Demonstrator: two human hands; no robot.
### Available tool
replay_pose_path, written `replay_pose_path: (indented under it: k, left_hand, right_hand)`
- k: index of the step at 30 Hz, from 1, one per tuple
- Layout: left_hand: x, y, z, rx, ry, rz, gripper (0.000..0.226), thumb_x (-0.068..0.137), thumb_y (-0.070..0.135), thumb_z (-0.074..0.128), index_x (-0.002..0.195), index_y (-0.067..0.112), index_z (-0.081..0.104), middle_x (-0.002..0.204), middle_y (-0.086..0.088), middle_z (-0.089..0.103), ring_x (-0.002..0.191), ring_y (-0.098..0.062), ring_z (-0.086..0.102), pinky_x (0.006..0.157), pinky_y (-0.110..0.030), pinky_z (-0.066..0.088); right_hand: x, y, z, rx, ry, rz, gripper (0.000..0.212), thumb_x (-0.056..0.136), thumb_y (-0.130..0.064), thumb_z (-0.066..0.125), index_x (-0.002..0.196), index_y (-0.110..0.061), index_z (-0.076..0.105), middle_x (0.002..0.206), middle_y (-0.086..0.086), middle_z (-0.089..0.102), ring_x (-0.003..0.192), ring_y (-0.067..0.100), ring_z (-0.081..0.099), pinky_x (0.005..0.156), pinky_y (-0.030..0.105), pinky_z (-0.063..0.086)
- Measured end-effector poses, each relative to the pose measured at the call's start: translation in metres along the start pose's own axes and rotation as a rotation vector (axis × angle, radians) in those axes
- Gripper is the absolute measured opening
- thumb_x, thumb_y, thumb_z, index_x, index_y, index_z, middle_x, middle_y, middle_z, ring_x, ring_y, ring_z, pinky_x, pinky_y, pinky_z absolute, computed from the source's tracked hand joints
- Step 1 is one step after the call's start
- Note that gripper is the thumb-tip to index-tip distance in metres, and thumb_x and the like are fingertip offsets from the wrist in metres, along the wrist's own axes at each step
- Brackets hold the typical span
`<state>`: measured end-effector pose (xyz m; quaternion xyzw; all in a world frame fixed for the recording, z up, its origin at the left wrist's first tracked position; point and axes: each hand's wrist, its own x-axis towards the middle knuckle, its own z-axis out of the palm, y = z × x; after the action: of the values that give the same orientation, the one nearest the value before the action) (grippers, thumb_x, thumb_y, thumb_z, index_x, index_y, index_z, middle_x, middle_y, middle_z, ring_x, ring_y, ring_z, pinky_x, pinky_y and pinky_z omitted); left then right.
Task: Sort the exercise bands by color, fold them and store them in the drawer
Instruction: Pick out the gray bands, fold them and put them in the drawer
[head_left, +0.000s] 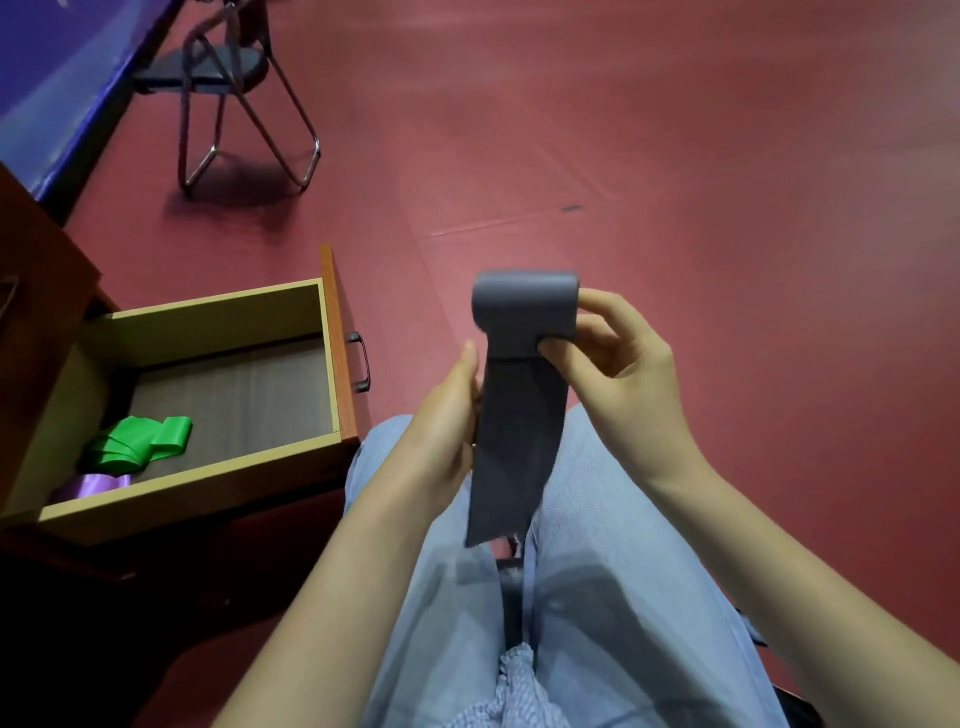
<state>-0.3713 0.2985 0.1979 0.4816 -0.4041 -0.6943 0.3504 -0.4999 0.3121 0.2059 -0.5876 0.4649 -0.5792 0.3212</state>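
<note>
You're seated, and the grey exercise band (519, 410) hangs over your lap, right of the open drawer (332, 364) and nearer to you than its handle. It looks thin, limp and very light; the free tail drapes straight down between your knees with soft creases, so expect it to sag and twist wherever it is not supported. The rubbery surface probably grips skin well but may stick to itself, so each fold likely needs smoothing.

Your left hand (447, 426) stands edge-on against the band's left edge, fingers pressed together and straight, steadying the strip rather than pinching it; whether the thumb touches behind, you cannot tell. Your right hand (618, 348) is higher, wrist bent, thumb and forefinger pinching the right edge just under the folded loop at the top, with the other fingers curled loosely behind it.

Best hold is judged to be across the full width at the fold, both edges caught, so the layers don't slide apart.

Inside the drawer, at its near left corner, lie 1 folded green band (140, 444) and 1 purple band (96, 486); the far part is bare.
</note>
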Motion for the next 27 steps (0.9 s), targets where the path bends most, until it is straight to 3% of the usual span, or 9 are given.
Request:
replay_pose_path:
  k: [4,9,14,17,19,21,23,25,27]
  left_hand:
    - [-0.001,-0.001,-0.004,-0.229,-0.061,-0.039,0.058,0.093,0.055,0.022,0.102,0.015,0.064,0.097,-0.005,0.070,0.091,-0.018,0.065,0.084,-0.036,0.050]
    - [-0.006,-0.004,-0.016,-0.273,-0.191,-0.092,0.064,0.084,0.064,0.031,0.092,0.015,0.071,0.092,-0.005,0.072,0.084,-0.016,0.068,0.080,-0.032,0.048]
    - [-0.007,-0.009,-0.013,-0.075,-0.146,-0.045,0.032,0.080,0.035,0.057,0.099,0.012,0.069,0.097,-0.010,0.070,0.087,-0.020,0.067,0.079,-0.033,0.056]
    - [-0.008,-0.010,-0.008,-0.018,-0.101,-0.009,0.034,0.088,0.027,0.052,0.111,0.003,0.061,0.106,-0.017,0.067,0.098,-0.028,0.065,0.088,-0.042,0.053]
    - [-0.007,-0.010,-0.006,0.023,-0.068,0.044,0.027,0.089,0.025,0.053,0.107,0.007,0.062,0.099,-0.009,0.069,0.088,-0.018,0.065,0.083,-0.030,0.053]
    - [-0.005,-0.010,-0.004,0.011,-0.023,0.082,0.021,0.089,0.023,0.053,0.102,0.010,0.062,0.093,-0.004,0.069,0.079,-0.012,0.065,0.073,-0.022,0.054]
    - [-0.002,-0.011,-0.002,-0.012,0.039,0.107,0.025,0.088,0.021,0.054,0.107,0.007,0.060,0.100,-0.009,0.069,0.086,-0.017,0.065,0.076,-0.025,0.054]
    - [-0.001,-0.011,0.001,-0.021,0.076,0.136,0.028,0.088,0.018,0.055,0.112,0.003,0.058,0.106,-0.015,0.067,0.093,-0.023,0.064,0.081,-0.029,0.053]
    - [-0.001,-0.011,0.004,-0.026,0.069,0.161,0.025,0.087,0.015,0.055,0.110,0.004,0.058,0.104,-0.015,0.066,0.089,-0.022,0.063,0.078,-0.028,0.054]
  right_hand:
    - [-0.005,0.010,-0.001,-0.216,-0.075,-0.126,0.030,0.079,-0.007,0.058,0.099,-0.028,0.060,0.089,-0.034,0.061,0.087,-0.003,0.060,0.082,0.020,0.051]
    - [-0.012,0.022,-0.008,-0.284,-0.155,-0.225,0.028,0.077,0.000,0.056,0.101,-0.011,0.066,0.098,-0.012,0.061,0.091,0.007,0.060,0.083,0.024,0.050]
    - [-0.012,0.017,-0.010,-0.144,-0.228,0.029,0.046,0.075,0.014,0.060,0.089,-0.030,0.065,0.104,-0.018,0.061,0.105,-0.002,0.058,0.095,0.014,0.043]
    - [-0.012,0.015,-0.011,-0.052,-0.275,0.157,0.050,0.083,0.010,0.054,0.101,-0.036,0.057,0.113,-0.019,0.058,0.107,-0.007,0.055,0.090,0.011,0.045]
    - [-0.015,0.016,-0.013,0.147,-0.194,0.254,0.053,0.086,0.011,0.047,0.112,-0.035,0.050,0.116,-0.015,0.057,0.101,-0.007,0.058,0.084,0.014,0.050]
    - [-0.017,0.019,-0.017,0.296,-0.109,0.406,0.043,0.089,0.001,0.046,0.116,-0.033,0.048,0.119,-0.010,0.058,0.098,-0.001,0.062,0.083,0.019,0.054]
    - [-0.020,0.021,-0.016,0.266,-0.211,0.572,0.025,0.091,-0.022,0.049,0.114,-0.028,0.054,0.120,0.002,0.063,0.098,0.007,0.064,0.082,0.023,0.054]
    - [-0.024,0.026,-0.015,0.187,-0.353,0.659,0.034,0.085,-0.038,0.052,0.110,-0.017,0.060,0.115,0.013,0.066,0.095,0.014,0.066,0.083,0.027,0.052]
    - [-0.027,0.026,-0.013,0.185,-0.394,0.641,0.031,0.082,-0.039,0.054,0.104,-0.019,0.064,0.103,0.005,0.070,0.090,0.016,0.067,0.083,0.031,0.052]
